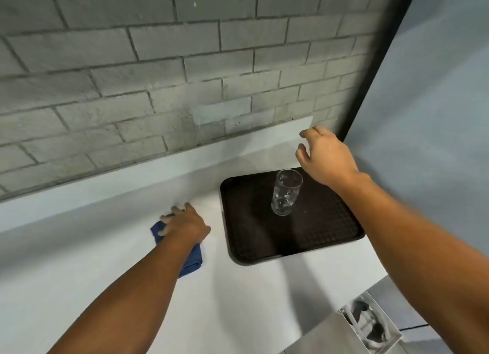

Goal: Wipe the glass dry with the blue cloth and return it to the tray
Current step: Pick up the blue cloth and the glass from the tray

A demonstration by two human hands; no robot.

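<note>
Nearest, at the bottom right, a steel box [370, 327] sits off the table [105, 287] edge, out of the way. On the white table, left of the tray, the left hand [185, 225] lies over the blue cloth [191, 261], fingers [165, 217] curled down on its far end. It seems to press or begin to gather the cloth; whether it is truly gripped cannot be told.

Further right, the glass [285, 192] stands upright on the dark tray [264, 247], in its far half, with droplets on the wall. It is untouched, so the wiping seems not yet begun.

Beyond it the right hand [324, 155] hovers above the tray's far edge, fingers loosely spread, holding nothing.

The risks, as I judge them: the glass is tall, narrow and wet. A reach from behind and above could knock the rim and tip it toward the near side. A wet wall may slip through a light grip. If the cloth is lifted by one corner, it may drag or unfold and sweep the glass when carried right.
</note>
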